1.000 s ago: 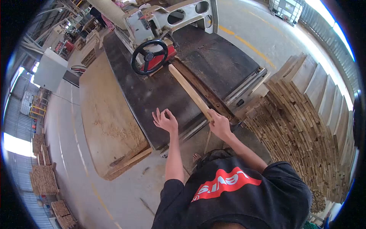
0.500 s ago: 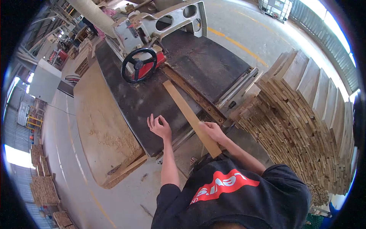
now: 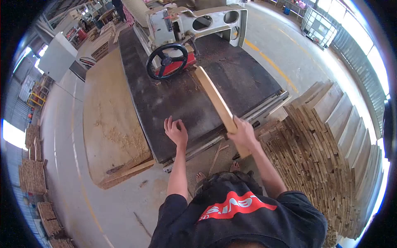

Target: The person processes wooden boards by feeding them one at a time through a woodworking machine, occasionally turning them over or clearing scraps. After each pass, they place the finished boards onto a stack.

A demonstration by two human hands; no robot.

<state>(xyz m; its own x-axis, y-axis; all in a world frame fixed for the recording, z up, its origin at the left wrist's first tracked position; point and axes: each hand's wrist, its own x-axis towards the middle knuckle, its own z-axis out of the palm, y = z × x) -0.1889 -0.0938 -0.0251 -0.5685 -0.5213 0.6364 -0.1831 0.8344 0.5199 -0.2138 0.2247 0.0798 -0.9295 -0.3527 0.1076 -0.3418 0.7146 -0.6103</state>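
Note:
A long, narrow wooden board (image 3: 216, 99) slants across the front of the machine's dark table (image 3: 165, 111), its far end close to the red part by the handwheel. My right hand (image 3: 244, 134) is wrapped round the board near its close end, which sticks out past the table's front edge. Over the left front of the table is my left hand (image 3: 176, 131), with nothing in it. Its thumb and index finger curve towards each other while the other fingers stand apart.
A black handwheel (image 3: 167, 61) sits on the machine body. To the left lies a wooden side table (image 3: 111, 111) with shavings on it. A tall stack of planks (image 3: 314, 153) rises on the right. Wood strips (image 3: 217, 157) lie on the floor by my feet.
My right hand has turned the board partly onto its edge and shifted it right, away from the rusty guide strip's line. The view has tilted up. My left hand keeps a similar pose.

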